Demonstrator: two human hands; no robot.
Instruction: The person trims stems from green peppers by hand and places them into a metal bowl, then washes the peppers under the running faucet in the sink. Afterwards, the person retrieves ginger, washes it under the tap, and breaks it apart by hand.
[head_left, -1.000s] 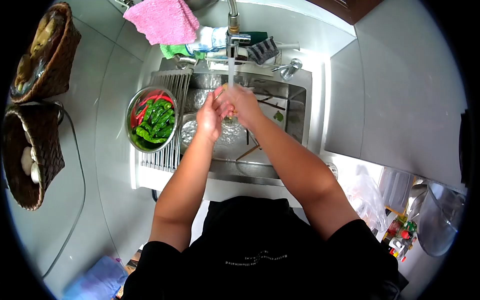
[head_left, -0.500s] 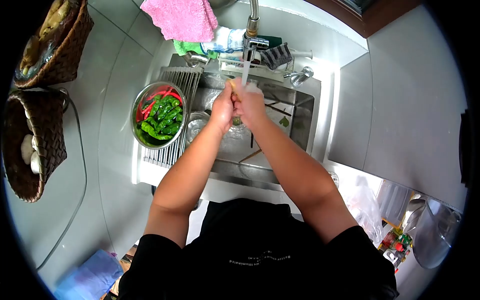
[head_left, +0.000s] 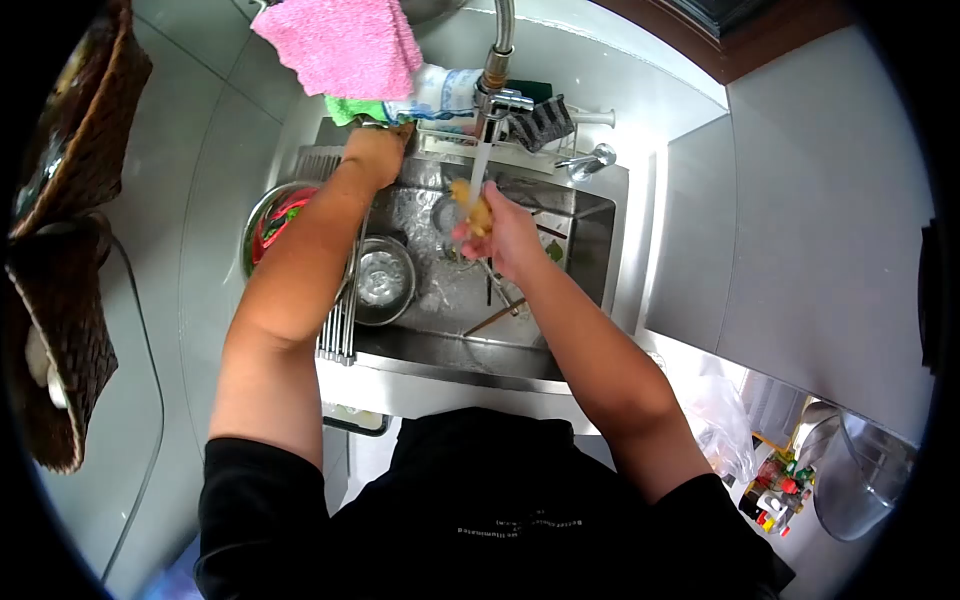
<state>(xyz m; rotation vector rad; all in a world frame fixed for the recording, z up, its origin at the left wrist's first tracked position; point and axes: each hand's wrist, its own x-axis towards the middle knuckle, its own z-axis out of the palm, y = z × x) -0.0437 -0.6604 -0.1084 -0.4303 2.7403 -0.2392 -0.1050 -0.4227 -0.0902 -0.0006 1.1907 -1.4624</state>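
Note:
My right hand (head_left: 508, 235) holds a yellow, knobby piece of ginger (head_left: 478, 215) over the sink (head_left: 430, 355), under the stream from the faucet (head_left: 495, 90). My left hand (head_left: 376, 158) reaches to the sink's back left corner, just below the hanging cloths; its fingers are mostly hidden, and a small brownish thing (head_left: 405, 131) shows beside them. A metal bowl of water (head_left: 383, 282) stands in the sink's left part. Chopsticks (head_left: 494, 317) and green scraps lie in the basin.
A bowl of red and green peppers (head_left: 252, 232) is partly covered by my left forearm, on a roll-up rack (head_left: 338, 335). Pink cloth (head_left: 345, 45) and green cloth (head_left: 350, 110) hang behind. Woven baskets (head_left: 90, 140) stand at left; a tap handle (head_left: 590, 162) is at back right.
My left hand has left the ginger and moved to the back left corner. My right hand keeps the ginger, lower under the water. The metal bowl now shows fully.

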